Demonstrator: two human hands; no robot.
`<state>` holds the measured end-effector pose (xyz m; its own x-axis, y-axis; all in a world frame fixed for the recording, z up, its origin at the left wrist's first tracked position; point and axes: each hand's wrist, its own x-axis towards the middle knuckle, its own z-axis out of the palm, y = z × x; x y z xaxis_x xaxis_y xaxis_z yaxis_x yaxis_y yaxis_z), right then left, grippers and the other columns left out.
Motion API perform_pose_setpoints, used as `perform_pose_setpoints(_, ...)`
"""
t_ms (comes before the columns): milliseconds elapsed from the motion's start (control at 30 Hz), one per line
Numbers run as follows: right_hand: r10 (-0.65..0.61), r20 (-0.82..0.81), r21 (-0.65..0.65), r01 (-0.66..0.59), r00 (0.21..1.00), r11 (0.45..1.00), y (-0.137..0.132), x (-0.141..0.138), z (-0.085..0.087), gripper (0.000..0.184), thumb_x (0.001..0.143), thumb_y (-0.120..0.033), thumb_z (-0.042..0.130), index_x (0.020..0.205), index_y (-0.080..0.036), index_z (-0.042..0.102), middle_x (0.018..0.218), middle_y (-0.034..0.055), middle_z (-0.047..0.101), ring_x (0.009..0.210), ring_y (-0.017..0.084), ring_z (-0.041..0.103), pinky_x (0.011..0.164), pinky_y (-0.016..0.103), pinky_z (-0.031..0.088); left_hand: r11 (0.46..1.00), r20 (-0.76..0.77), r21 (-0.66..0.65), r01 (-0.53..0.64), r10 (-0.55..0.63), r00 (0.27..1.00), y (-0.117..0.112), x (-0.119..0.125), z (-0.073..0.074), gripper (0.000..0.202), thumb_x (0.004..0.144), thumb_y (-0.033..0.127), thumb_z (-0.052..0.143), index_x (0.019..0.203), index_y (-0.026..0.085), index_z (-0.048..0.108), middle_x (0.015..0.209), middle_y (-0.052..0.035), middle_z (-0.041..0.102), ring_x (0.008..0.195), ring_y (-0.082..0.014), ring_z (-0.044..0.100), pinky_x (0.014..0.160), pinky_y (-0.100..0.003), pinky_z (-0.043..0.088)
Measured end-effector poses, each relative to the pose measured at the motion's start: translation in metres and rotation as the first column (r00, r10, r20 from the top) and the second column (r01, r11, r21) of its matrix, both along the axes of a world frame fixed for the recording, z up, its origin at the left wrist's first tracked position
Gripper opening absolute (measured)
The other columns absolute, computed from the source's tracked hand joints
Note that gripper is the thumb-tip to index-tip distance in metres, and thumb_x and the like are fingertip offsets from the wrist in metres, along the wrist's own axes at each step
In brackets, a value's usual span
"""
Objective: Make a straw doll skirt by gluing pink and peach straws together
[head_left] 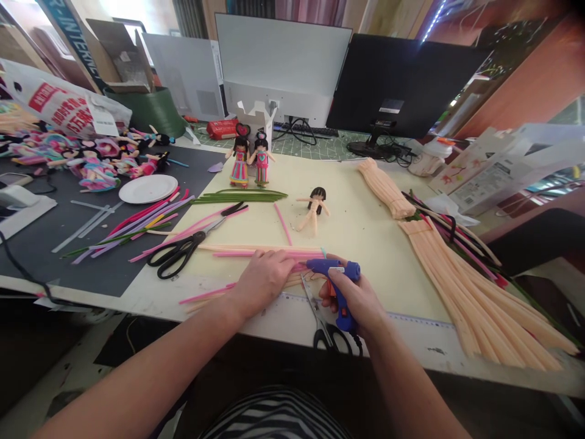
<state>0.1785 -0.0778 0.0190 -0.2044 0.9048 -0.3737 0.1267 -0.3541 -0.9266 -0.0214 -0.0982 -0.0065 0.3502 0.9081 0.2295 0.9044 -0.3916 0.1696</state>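
My right hand [359, 300] grips a blue hot glue gun [337, 274] by its handle, nozzle pointing left. My left hand [264, 277] lies palm down, fingers closed over a bundle of pink and peach pipe cleaners [256, 251] near the table's front edge, right beside the nozzle. Small black-handled scissors [325, 326] lie under my right hand. An unclothed doll with black hair [314, 207] lies on the cream mat [365, 244] beyond my hands.
Large black scissors [183, 247], green stems [240, 196] and loose coloured pipe cleaners [137, 225] lie at left. Two dressed dolls [250, 160] stand at the back. Peach pipe-cleaner bundles [479, 292] fan out right. A white plate [148, 188], a doll pile [91, 161], monitors [402, 79].
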Motion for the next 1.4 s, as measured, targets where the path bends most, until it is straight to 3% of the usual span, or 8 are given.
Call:
perform_pose_setpoints(233,0.024,-0.049,-0.015,-0.024,0.999,1.0,0.001,0.006,0.0,0.061,0.078,-0.044,0.058,0.131,-0.016,0.045,0.057,-0.0012,0.063,0.047,0.015,0.057,0.04,0.022,0.04,0.996,-0.076,0.066,0.057,-0.051,0.996,-0.013,0.0,-0.009,0.03,0.097,0.022,0.042,0.124,0.019,0.054,0.125,-0.0055,0.06,0.111,-0.0185,0.051,0.09,-0.034,0.033)
perform_pose_setpoints(633,-0.02,-0.054,0.015,0.021,0.998,1.0,-0.002,0.007,-0.002,0.059,0.079,-0.042,0.057,0.13,-0.017,0.045,0.056,-0.0013,0.062,0.046,0.015,0.057,0.038,0.021,0.039,0.998,-0.033,0.039,0.056,-0.054,0.998,-0.012,0.002,-0.012,0.025,0.097,0.021,0.041,0.114,0.02,0.06,0.119,-0.0056,0.064,0.106,-0.0181,0.053,0.087,-0.034,0.032)
perform_pose_setpoints(1400,0.008,-0.035,-0.049,-0.01,0.999,0.999,0.001,0.001,-0.005,0.052,0.08,-0.042,0.056,0.125,-0.019,0.05,0.057,-0.0011,0.063,0.045,0.015,0.057,0.039,0.022,0.04,0.995,-0.006,0.085,0.044,-0.044,0.999,-0.012,0.002,-0.021,0.026,0.097,0.023,0.042,0.116,0.02,0.059,0.12,-0.0066,0.064,0.109,-0.0171,0.053,0.088,-0.034,0.032)
